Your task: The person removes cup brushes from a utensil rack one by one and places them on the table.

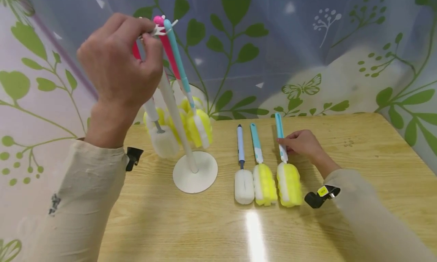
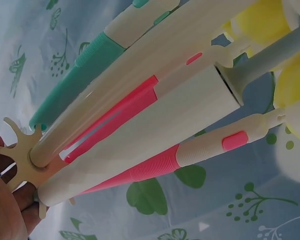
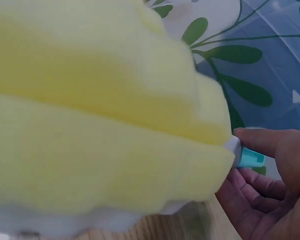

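Left hand: The left hand [image 1: 119, 57] pinches the hook top [image 2: 22, 157] of the white stand [image 1: 185, 142], at the left.
Right hand: The right hand [image 1: 304, 142] pinches the brush handle [image 1: 282, 144].
Held brush: This yellow and white brush [image 1: 289, 184] is at the right end of the row over the tabletop [image 1: 307, 231], near the middle brush [image 1: 264, 184]. I cannot tell if it touches the wood.
Good way: I think a firm pinch keeps the handle from turning. Holding the hook top steady should stop the hanging brushes [image 1: 173, 53] swinging.
Writing: The yellow sticker [image 1: 322, 191] on the right wrist camera [image 1: 315, 200] is too small to read. I see no brand names.
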Action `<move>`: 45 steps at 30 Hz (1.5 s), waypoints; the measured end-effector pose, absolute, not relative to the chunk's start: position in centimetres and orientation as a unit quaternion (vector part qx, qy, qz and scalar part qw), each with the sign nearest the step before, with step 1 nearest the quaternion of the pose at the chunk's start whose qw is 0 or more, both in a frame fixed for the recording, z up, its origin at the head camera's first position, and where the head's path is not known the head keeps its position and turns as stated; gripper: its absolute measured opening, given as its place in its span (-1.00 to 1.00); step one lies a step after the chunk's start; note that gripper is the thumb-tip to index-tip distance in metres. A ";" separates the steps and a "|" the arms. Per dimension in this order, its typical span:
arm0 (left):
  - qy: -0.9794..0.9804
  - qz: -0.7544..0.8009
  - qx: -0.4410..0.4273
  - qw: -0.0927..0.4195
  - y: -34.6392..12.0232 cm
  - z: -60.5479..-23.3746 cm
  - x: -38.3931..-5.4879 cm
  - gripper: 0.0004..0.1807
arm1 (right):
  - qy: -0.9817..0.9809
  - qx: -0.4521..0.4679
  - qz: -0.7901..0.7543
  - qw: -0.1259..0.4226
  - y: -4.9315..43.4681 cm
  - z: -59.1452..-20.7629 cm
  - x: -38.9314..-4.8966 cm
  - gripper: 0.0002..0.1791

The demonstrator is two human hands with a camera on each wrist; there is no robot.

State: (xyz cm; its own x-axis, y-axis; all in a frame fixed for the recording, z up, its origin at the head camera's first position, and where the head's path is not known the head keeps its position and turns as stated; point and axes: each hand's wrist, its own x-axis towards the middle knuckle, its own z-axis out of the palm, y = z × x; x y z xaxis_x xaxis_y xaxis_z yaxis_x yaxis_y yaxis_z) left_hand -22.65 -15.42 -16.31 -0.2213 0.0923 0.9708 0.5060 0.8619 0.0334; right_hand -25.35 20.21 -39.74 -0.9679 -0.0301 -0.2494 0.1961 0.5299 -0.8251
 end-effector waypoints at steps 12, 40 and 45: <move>-0.760 -0.183 -0.184 0.596 -15.3 -16.4 -22.7 -0.67 | 0.888 0.044 -0.438 0.132 20.2 -41.2 -26.3 -0.56; -0.756 -0.241 -0.217 0.568 -15.1 -16.2 -23.0 -0.62 | 0.872 0.012 -0.466 0.149 20.8 -41.8 -26.0 -0.44; -0.768 -0.220 -0.218 0.561 -15.1 -15.9 -22.9 -0.60 | 0.866 -0.015 -0.488 0.111 20.9 -40.9 -26.1 -0.38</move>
State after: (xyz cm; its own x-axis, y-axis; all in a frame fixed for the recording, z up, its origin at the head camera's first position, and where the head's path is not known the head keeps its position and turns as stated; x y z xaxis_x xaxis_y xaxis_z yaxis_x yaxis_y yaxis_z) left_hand -22.90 -15.08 -15.91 -0.2762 0.0876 0.9571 0.5813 0.8083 0.0938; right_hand -26.13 20.94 -40.92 -0.9750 -0.1345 -0.1766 0.0815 0.5234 -0.8482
